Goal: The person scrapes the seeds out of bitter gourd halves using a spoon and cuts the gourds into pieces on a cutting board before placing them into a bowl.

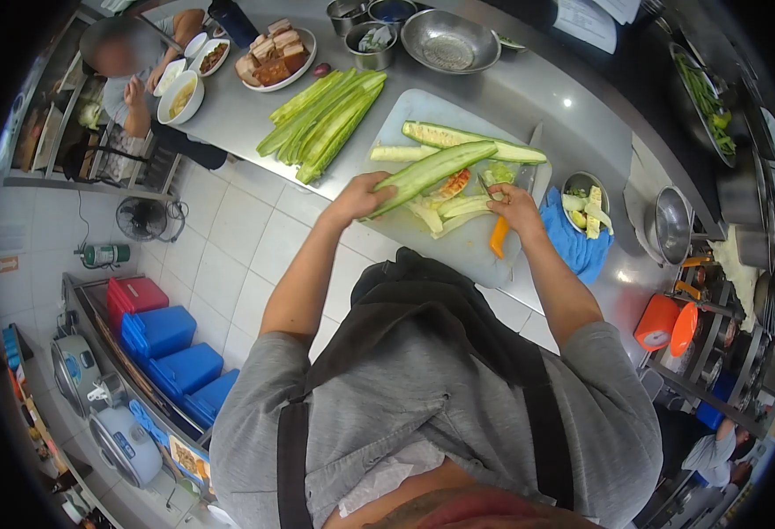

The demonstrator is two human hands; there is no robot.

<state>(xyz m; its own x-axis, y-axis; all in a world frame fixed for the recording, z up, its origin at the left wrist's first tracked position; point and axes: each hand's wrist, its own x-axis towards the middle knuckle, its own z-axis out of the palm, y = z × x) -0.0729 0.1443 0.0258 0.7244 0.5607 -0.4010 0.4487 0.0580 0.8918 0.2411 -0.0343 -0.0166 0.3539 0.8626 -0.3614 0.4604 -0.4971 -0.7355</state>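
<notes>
Now left hand [358, 197] fingers hold the long cucumber half [432, 171]; right hand [516, 206] fingers grip an orange-handled peeler [499, 236].

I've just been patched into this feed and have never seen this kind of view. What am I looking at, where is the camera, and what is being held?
There is no machine: a person works with bare hands, and one camera on their head looks down over their chest. The left hand holds a long cucumber half over a white cutting board on a steel counter. The right hand grips a tool with an orange handle among peeled pieces. More cucumber strips lie beyond the board, with a blue cloth beside it. Another person sits at the counter's far end.
</notes>
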